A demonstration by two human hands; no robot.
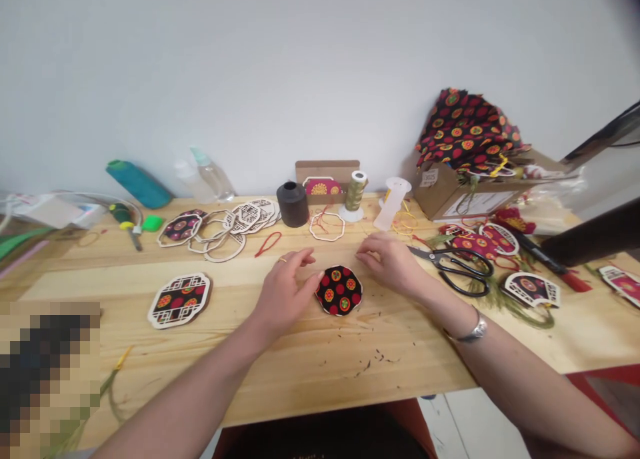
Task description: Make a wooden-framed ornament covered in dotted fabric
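A round, scallop-edged disc point(339, 290) covered in black fabric with red and orange flower motifs lies flat on the wooden table in front of me. At its left edge is my left hand point(286, 292), thumb touching or just over the rim, the other fingers held apart from the thumb. My right hand point(387, 262) hovers to the upper right of the disc, apart from it. Its fingers are curled together; whether something small is between them is hidden. Black-handled scissors point(463, 266) lie just right of that hand. Dark scraps are scattered below the disc.
An octagonal fretwork piece with fabric point(180, 300) lies left. Behind are pale wooden frames point(257, 216), a black thread cone point(293, 204), a gold thread spool point(355, 196) and a red cord loop point(268, 244). A cardboard box point(450, 196) holding patterned fabric point(467, 132) stands back right.
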